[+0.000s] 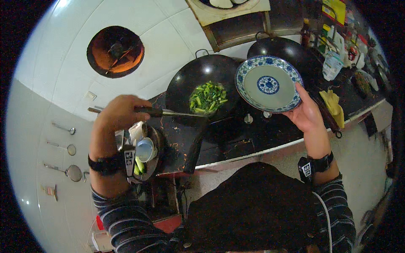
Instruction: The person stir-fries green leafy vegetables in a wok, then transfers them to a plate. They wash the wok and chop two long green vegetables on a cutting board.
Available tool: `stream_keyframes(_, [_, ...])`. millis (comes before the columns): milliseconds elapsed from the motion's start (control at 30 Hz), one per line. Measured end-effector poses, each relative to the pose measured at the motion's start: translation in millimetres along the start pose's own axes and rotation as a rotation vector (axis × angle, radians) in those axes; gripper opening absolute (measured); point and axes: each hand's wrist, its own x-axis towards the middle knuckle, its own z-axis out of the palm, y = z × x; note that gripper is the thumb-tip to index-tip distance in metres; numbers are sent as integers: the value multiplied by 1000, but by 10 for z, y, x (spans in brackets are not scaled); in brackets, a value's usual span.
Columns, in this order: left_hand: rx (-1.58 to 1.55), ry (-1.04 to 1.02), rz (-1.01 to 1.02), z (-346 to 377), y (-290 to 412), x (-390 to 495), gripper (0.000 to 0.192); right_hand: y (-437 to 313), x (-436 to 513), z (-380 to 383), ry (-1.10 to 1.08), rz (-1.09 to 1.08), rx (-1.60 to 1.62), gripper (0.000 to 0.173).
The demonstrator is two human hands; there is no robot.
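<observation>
Chopped leafy greens (pixel 208 97) lie in the bottom of a dark wok (pixel 180 85) on the stove. My left hand (pixel 125 110) is closed around the dark handle of a metal cooking utensil (pixel 177 113), whose far end reaches into the wok beside the greens; the shape of that end is hard to make out. Off to the right, my right hand (pixel 303 110) holds a blue-and-white patterned plate (pixel 269 85) by its rim and underside, thumb on top. Its face shows no food. The plate is tilted and partly covers a second dark wok (pixel 278 47) behind it.
Bottles and packets (pixel 332 64) crowd the counter's right end, near a yellow cloth (pixel 333 106). A round tray (pixel 155 167) with cups and a green vegetable stands at the left. The first wok's long handle (pixel 194 151) juts over the counter's front edge. Ladles and strainers (pixel 74 173) hang on the wall.
</observation>
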Motion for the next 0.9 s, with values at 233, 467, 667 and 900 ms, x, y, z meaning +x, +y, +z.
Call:
stream_keyframes(233, [363, -6, 279, -90, 247, 943, 33, -32, 3, 34, 53, 66, 10, 40])
stream_keyframes(467, [312, 40, 60, -280, -123, 1062, 31, -14, -45, 127, 109, 27, -20, 40])
stream_keyframes(667, [370, -8, 14, -525, -28, 533, 34, 7, -15, 96, 103, 32, -15, 41])
stream_keyframes(900, [501, -86, -1, 9, 6, 327, 28, -32, 21, -1, 18, 43, -20, 42])
